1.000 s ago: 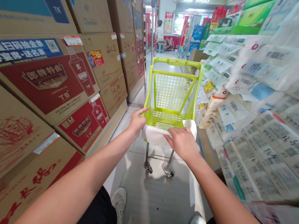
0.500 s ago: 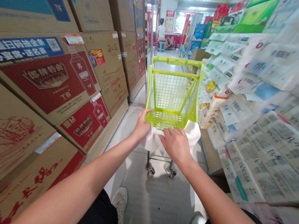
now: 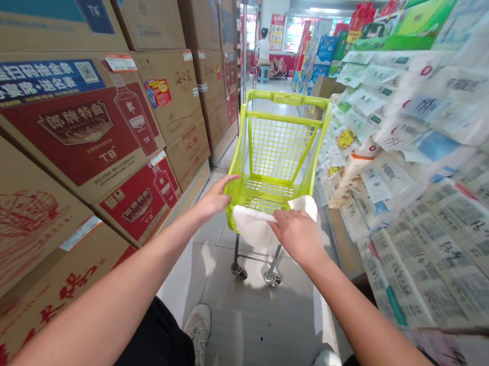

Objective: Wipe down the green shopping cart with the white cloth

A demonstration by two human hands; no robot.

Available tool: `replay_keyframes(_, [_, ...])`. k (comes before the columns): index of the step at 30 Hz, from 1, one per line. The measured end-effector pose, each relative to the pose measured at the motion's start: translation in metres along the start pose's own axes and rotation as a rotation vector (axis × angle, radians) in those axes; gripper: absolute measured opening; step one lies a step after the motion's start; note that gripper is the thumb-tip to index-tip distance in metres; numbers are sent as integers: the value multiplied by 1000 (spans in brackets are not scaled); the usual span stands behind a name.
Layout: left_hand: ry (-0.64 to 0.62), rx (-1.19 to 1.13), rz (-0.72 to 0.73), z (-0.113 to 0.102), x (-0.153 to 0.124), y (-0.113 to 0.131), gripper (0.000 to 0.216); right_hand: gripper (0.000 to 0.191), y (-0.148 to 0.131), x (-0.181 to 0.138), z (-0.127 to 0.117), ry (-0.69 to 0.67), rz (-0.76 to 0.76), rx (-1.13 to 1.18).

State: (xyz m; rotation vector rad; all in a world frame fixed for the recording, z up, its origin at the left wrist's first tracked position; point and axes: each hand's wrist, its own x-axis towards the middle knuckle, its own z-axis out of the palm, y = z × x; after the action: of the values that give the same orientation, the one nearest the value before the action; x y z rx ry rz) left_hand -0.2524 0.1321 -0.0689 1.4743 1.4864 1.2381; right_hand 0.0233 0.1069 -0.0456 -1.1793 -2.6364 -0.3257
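A small lime-green shopping cart with a plastic mesh basket stands in front of me. My left hand is closed around the basket's near left edge, its index finger stretched along the side. A white cloth drapes over the near rim, with one corner folded up at the right. Fingers curled, my right hand grips the cloth against that rim. The part of the rim under the cloth is hidden.
Stacked cardboard cartons line the left side. Wrapped white packs of paper are piled on the right. Grey floor tiles run between them. Farther down the aisle, a person is near a blue stool.
My left hand has moved left, off the cloth and onto the cart's left edge. The cart has shifted slightly left. My right hand stays on the cloth.
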Motion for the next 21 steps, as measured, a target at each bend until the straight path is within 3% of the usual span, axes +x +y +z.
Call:
replay_keyframes(5, [-15, 194, 97, 11, -10, 3, 58, 25, -8, 0, 1, -13, 11, -8])
replay_keyframes(12, [-88, 222, 86, 41, -26, 13, 54, 24, -26, 3, -3, -39, -30, 12])
replay_keyframes(15, [-89, 205, 97, 34, -24, 13, 48, 27, -22, -1, -6, -73, -24, 13])
replay_keyframes(21, [-123, 189, 111, -1, -11, 8, 42, 31, -3, -7, -12, -109, -27, -4])
